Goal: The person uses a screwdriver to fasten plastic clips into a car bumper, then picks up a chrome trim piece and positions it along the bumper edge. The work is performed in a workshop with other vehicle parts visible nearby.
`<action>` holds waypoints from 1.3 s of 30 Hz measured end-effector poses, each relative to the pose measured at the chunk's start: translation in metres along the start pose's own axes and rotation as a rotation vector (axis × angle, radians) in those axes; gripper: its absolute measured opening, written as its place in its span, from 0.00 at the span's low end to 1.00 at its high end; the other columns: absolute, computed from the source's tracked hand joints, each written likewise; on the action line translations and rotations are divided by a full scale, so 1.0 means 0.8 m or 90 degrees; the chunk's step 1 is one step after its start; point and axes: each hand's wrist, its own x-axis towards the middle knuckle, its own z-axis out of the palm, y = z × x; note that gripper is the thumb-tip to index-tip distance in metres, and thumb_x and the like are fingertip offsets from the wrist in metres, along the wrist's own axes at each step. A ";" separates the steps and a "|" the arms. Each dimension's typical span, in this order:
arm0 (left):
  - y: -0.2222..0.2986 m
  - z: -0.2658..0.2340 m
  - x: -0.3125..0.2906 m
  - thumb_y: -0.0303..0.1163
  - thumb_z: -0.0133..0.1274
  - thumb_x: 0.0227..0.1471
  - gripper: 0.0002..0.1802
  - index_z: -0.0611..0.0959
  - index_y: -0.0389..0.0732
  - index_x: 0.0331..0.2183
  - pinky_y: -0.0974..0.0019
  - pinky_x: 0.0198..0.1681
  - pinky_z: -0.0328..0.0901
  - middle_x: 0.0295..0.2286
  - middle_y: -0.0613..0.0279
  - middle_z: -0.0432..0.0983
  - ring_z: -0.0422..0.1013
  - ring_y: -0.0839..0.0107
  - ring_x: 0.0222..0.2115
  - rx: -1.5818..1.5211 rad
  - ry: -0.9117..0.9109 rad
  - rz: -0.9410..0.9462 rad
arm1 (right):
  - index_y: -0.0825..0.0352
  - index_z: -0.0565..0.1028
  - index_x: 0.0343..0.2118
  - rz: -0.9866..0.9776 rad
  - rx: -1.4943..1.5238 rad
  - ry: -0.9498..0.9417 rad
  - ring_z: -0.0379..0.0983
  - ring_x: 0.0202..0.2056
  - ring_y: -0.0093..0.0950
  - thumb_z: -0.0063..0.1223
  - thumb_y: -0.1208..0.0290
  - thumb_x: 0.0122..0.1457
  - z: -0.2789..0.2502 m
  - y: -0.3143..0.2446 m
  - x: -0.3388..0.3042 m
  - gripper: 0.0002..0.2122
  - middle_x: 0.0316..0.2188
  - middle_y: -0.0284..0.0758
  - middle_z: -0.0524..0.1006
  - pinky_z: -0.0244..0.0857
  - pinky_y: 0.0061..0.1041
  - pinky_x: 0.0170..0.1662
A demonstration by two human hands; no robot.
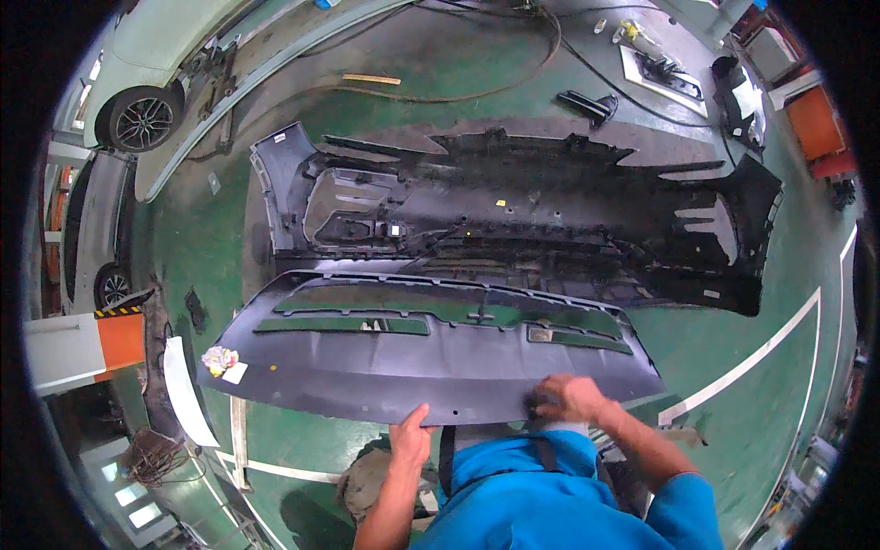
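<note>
A dark grey plastic car bumper panel [385,362] with long slots lies right in front of me. My left hand [412,435] grips its near edge, thumb on top and fingers hidden beneath. Over the near right part of the panel, my right hand [573,401] is curled round something small and dark, too blurred to name. A crumpled patterned cloth [220,360] rests on the panel's left end, with a white square [235,373] against it. Just beyond lies a large black bumper cover [550,197], inner side up, partly covered by the panel's far edge.
Cars with dark wheels [144,119] stand at the far left. A hose [495,92] curls over the green floor behind the bumper cover. At far right lie black parts on a white board [665,73]. A bundle of wire [156,456] sits at lower left.
</note>
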 end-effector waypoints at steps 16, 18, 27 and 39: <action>0.068 -0.036 -0.089 0.14 0.54 0.51 0.34 0.69 0.40 0.60 0.47 0.60 0.64 0.54 0.57 0.70 0.68 0.58 0.55 0.033 -0.047 0.153 | 0.67 0.72 0.58 -0.049 0.082 0.188 0.71 0.54 0.45 0.64 0.52 0.53 -0.154 0.003 0.202 0.33 0.53 0.45 0.75 0.67 0.39 0.56; 0.071 -0.040 -0.093 0.13 0.54 0.51 0.34 0.70 0.39 0.59 0.50 0.61 0.63 0.54 0.57 0.70 0.68 0.58 0.55 0.029 -0.066 0.154 | 0.69 0.75 0.54 -0.083 0.100 0.154 0.75 0.49 0.45 0.66 0.54 0.51 -0.171 -0.010 0.211 0.31 0.47 0.46 0.78 0.68 0.39 0.52; 0.063 -0.058 -0.047 0.27 0.57 0.58 0.28 0.70 0.36 0.59 0.48 0.60 0.62 0.52 0.56 0.72 0.68 0.58 0.55 -0.146 -0.067 0.100 | 0.73 0.78 0.39 -0.087 0.237 -0.005 0.75 0.30 0.36 0.73 0.62 0.40 -0.278 -0.085 0.139 0.26 0.28 0.41 0.79 0.67 0.34 0.35; 0.135 0.159 -0.123 0.48 0.53 0.64 0.35 0.63 0.37 0.62 0.45 0.62 0.60 0.54 0.47 0.69 0.67 0.55 0.56 -0.184 -0.200 0.334 | 0.61 0.74 0.29 -0.307 -0.089 0.430 0.73 0.22 0.32 0.63 0.71 0.42 -0.222 -0.200 0.028 0.10 0.20 0.32 0.72 0.65 0.32 0.25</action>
